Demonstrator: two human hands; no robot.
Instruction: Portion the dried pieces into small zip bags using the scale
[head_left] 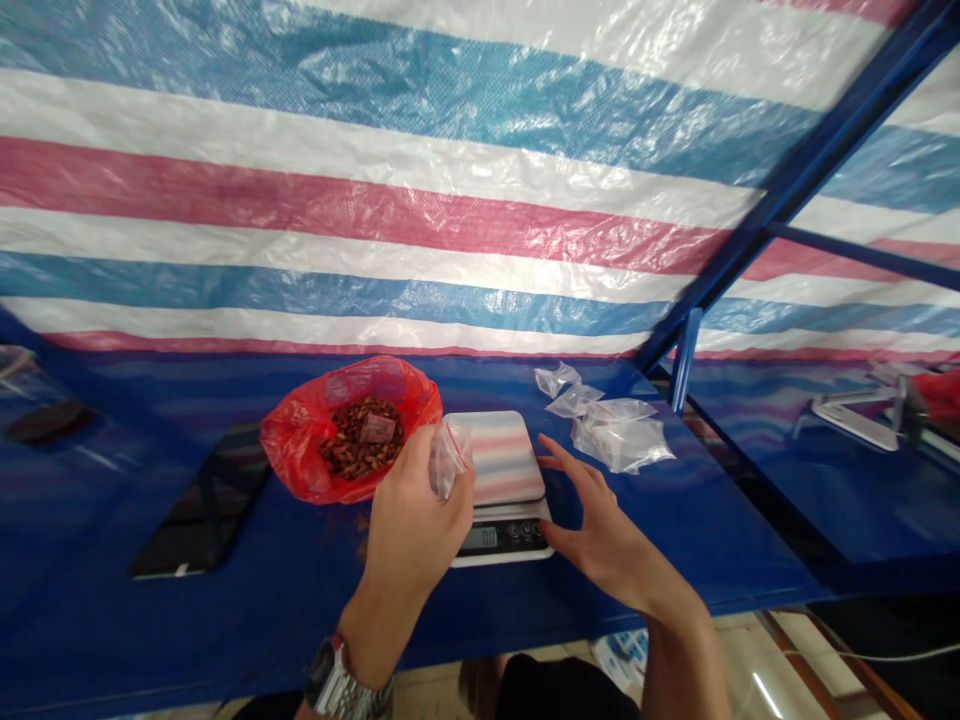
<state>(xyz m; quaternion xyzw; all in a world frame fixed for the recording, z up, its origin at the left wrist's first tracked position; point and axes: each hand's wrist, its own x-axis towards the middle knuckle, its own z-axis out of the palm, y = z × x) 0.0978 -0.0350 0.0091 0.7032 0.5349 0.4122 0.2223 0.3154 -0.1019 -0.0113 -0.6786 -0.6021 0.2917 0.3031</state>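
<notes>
My left hand (411, 525) is closed on a small clear plastic bag (448, 460), held just left of a digital kitchen scale (502, 470). The scale has a shiny white platform and a lit display at its front. To the right of the scale my right hand (592, 520) hovers with fingers stretched out and apart, holding nothing. A red plastic bag (300, 440) full of brown beans or nuts lies open to the left of the scale, with a small clear packet on top of the contents.
Several empty clear bags (611, 425) lie right of the scale. A dark phone or tablet (202, 505) lies flat at the left. The blue table has a blue metal frame post (686, 355) at the right. A striped tarp (375, 200) hangs behind.
</notes>
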